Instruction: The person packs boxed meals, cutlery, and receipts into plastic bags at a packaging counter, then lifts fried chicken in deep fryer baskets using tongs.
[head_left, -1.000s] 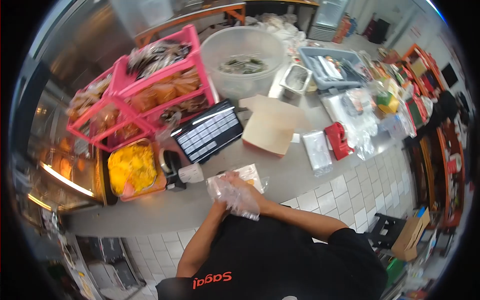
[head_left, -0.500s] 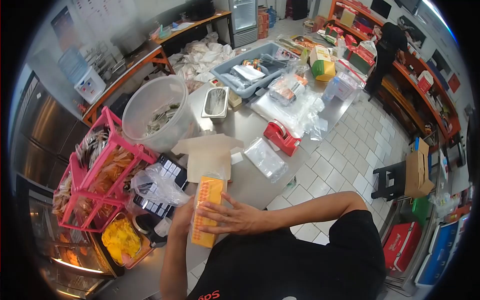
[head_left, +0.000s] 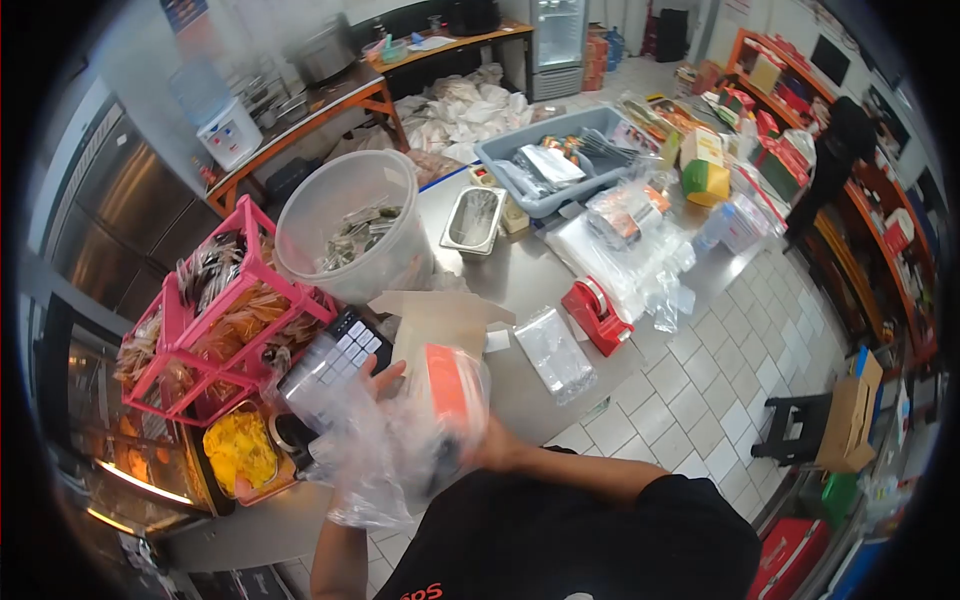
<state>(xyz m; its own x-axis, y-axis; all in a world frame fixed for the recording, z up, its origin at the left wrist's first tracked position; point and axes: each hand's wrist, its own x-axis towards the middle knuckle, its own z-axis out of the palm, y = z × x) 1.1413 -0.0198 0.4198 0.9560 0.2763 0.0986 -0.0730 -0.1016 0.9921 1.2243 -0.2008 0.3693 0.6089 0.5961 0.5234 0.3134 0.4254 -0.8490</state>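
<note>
My right hand [head_left: 493, 445] is at the lower right side of a box [head_left: 450, 392] with an orange and white face, blurred by motion, its fingers mostly hidden behind the box. At the box's left, my left hand [head_left: 383, 382] shows spread fingertips above a crumpled clear plastic bag [head_left: 362, 455], which covers the rest of that hand. Just beyond the box stands an open cardboard carton [head_left: 425, 312]. A dark tablet with a grid on its screen [head_left: 352, 345] lies partly under the plastic.
Pink crates [head_left: 225, 330] with bagged goods and a yellow-filled tray [head_left: 240, 455] are on the left. A clear tub [head_left: 350, 225], metal pan [head_left: 473, 220], grey bin [head_left: 555, 160], red tape dispenser [head_left: 597, 318] and plastic sleeves [head_left: 555, 355] stand farther off. A person [head_left: 838, 160] is at the orange shelves.
The yellow-orange box has been turned, showing an orange and white face. The plastic bag has come over my left hand. The view has swung slightly left.
</note>
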